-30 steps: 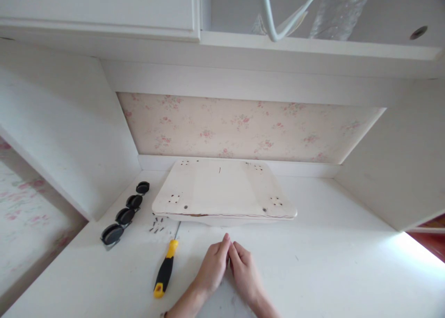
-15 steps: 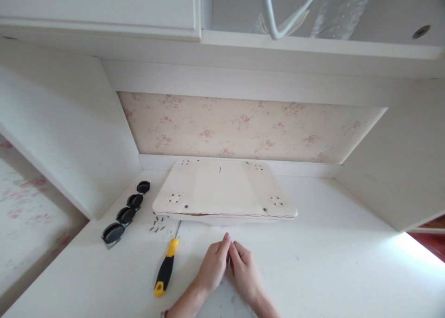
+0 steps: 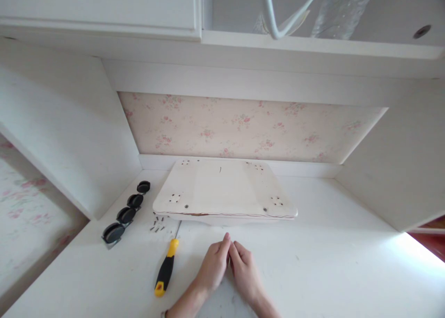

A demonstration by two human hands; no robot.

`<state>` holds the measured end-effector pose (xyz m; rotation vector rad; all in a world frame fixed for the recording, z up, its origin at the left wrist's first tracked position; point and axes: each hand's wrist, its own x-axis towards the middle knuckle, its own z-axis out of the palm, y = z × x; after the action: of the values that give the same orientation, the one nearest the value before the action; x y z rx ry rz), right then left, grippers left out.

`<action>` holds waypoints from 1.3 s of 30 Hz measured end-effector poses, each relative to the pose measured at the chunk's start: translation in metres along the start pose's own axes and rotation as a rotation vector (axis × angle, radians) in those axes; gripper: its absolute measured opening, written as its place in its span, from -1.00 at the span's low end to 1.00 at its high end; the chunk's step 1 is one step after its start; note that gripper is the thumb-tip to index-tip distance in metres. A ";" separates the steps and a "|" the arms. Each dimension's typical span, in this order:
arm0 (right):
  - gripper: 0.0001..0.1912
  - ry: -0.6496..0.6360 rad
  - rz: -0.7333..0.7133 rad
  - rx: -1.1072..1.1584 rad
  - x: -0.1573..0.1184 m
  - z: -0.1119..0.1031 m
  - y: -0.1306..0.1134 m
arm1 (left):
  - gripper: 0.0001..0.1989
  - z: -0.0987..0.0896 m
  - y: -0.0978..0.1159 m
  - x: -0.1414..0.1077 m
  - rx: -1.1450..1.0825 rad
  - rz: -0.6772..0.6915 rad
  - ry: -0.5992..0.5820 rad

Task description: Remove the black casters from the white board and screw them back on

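My left hand [image 3: 212, 267] and my right hand [image 3: 244, 270] rest together on the white desk, thumbs side by side, fingers curled in. Nothing shows in either hand. Just beyond them lies a white board [image 3: 224, 188] with rounded corners, groups of small holes near its corners and a chipped front edge. A yellow and black screwdriver [image 3: 165, 272] lies left of my left hand, its tip by the board's front edge. Small dark screws [image 3: 158, 224] are scattered left of its shaft. Several black casters [image 3: 125, 215] stand in a slanting row farther left.
White side panels rise at the left [image 3: 62, 123] and right [image 3: 399, 160] of the desk [image 3: 330, 262]. A shelf [image 3: 313, 47] overhangs the back, with a clear plastic bottle [image 3: 342, 12] and a pale curved rod [image 3: 269, 12] above. Floral wallpaper [image 3: 239, 123] covers the back.
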<state>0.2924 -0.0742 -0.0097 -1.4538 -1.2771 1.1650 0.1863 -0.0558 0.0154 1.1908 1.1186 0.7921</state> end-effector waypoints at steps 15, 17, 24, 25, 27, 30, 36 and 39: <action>-0.50 0.001 -0.001 0.012 -0.001 0.000 -0.001 | -0.45 0.000 0.003 -0.002 -0.015 -0.007 -0.004; -0.50 0.000 0.002 0.013 -0.001 0.000 -0.001 | -0.45 0.000 0.003 -0.002 -0.010 -0.010 -0.001; -0.52 -0.005 -0.003 0.029 0.000 0.001 0.002 | -0.44 0.000 0.004 -0.001 0.011 -0.001 0.000; -0.52 -0.003 -0.004 0.027 0.000 0.000 0.001 | -0.43 -0.001 0.003 -0.001 0.011 0.001 -0.002; -0.51 0.000 -0.002 0.020 0.000 0.000 -0.001 | -0.43 -0.001 0.001 0.000 0.007 0.004 -0.002; -0.51 0.002 0.007 0.016 -0.001 0.000 -0.004 | -0.44 -0.001 -0.001 0.000 -0.015 0.004 -0.005; -0.50 0.001 0.000 0.010 -0.001 0.000 0.000 | -0.45 -0.001 0.000 -0.001 -0.035 0.001 -0.018; -0.50 -0.003 0.001 0.005 0.000 0.000 0.000 | -0.45 -0.001 0.001 -0.001 -0.038 0.000 -0.022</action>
<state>0.2924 -0.0741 -0.0099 -1.4492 -1.2748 1.1706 0.1848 -0.0563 0.0168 1.1657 1.0813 0.7953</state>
